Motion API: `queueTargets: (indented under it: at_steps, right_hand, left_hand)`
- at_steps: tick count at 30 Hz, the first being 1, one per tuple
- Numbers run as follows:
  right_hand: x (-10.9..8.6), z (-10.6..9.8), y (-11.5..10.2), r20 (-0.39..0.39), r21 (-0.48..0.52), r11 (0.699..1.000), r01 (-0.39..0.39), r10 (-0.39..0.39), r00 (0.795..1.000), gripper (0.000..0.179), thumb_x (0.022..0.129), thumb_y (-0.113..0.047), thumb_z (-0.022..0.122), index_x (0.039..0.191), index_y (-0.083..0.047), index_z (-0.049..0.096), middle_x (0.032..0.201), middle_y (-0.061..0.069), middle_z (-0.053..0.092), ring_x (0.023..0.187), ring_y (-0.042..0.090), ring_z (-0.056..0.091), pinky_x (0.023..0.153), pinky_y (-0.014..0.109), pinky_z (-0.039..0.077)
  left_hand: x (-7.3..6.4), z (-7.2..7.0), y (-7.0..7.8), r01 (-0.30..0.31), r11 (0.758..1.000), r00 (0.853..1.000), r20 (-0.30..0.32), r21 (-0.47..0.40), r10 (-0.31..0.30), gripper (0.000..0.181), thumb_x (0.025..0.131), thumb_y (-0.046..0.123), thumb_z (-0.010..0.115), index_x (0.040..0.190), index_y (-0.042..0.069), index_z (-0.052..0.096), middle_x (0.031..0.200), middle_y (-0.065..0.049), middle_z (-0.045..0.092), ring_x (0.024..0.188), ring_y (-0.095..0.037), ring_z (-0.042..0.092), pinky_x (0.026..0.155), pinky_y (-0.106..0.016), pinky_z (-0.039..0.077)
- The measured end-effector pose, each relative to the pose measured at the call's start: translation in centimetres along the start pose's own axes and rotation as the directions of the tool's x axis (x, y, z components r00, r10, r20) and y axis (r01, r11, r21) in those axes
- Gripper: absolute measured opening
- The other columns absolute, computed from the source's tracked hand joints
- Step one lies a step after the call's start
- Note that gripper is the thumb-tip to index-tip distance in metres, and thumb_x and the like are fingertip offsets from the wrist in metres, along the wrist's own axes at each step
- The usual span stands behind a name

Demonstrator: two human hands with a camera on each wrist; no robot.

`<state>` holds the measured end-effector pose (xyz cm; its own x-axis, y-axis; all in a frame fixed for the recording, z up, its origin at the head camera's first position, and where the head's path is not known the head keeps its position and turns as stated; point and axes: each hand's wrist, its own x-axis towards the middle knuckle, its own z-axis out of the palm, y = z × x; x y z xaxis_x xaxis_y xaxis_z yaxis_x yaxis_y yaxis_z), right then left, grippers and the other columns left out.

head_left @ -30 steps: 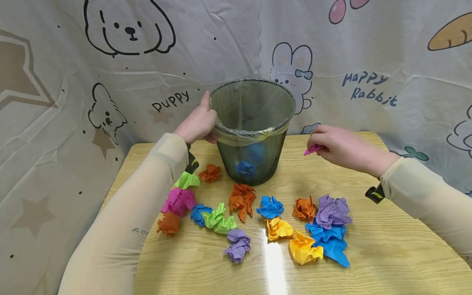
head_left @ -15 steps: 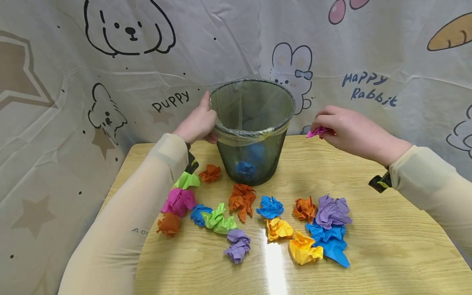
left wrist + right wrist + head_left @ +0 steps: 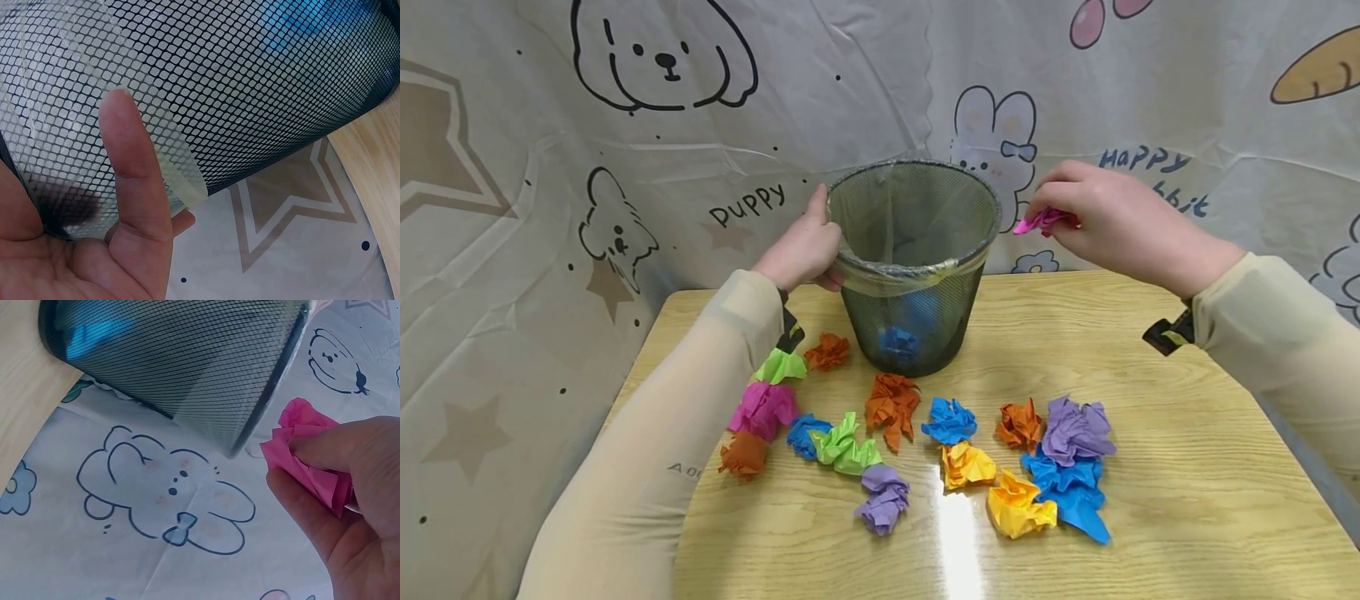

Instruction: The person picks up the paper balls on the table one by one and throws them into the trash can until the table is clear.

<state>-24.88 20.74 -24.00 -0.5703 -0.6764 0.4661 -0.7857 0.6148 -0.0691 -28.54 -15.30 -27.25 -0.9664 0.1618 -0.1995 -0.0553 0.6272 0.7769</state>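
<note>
A black mesh wastebasket (image 3: 958, 308) with a clear plastic liner stands upright at the back of the table, blue crumpled paper (image 3: 900, 343) showing through its side. My left hand (image 3: 805, 246) holds it at the left of its rim; in the left wrist view one finger (image 3: 134, 162) lies along the mesh. My right hand (image 3: 1108, 212) pinches a pink paper ball (image 3: 312, 453) between thumb and fingers. That hand is raised above the table, just right of the basket's rim, with the pink paper facing the basket.
Crumpled paper balls lie in front of the basket: an orange one (image 3: 892, 408), a green one (image 3: 846, 448), a purple one (image 3: 883, 500), a yellow one (image 3: 1018, 506), a blue one (image 3: 951, 421) and several others. A printed cloth (image 3: 850, 100) hangs behind the wooden table (image 3: 1187, 500).
My right hand has risen with the pink paper ball, from low over the table to about the height of the basket's rim. The left hand and the basket have stayed in place.
</note>
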Motion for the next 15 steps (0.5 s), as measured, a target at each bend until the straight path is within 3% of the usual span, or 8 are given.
queueTargets:
  at_steps: [5,15]
  right_hand:
    - [1.2,0.0,-0.4,-0.001,0.009,1.0,0.005,-0.005,1.0,0.027,0.085,0.016,0.065,0.103,-0.002,0.075,0.106,0.01,0.066,0.087,0.021,0.061,0.072,0.037,0.054]
    - [3.9,0.9,-1.5,0.041,0.051,0.998,-0.043,0.041,0.998,0.022,0.092,0.011,0.064,0.106,-0.003,0.073,0.111,0.01,0.063,0.092,0.023,0.06,0.078,0.037,0.053]
  left_hand:
    - [0.0,0.0,0.0,0.0,1.0,1.0,0.001,0.0,0.0,0.072,0.106,0.018,0.021,0.16,0.029,-0.024,0.17,-0.016,0.01,0.073,-0.033,0.069,0.068,-0.04,0.063]
    - [0.0,0.0,-0.1,-0.01,1.0,1.0,-0.003,0.0,0.01,0.072,0.105,0.018,0.022,0.161,0.029,-0.024,0.17,-0.014,0.009,0.073,-0.033,0.068,0.067,-0.039,0.063]
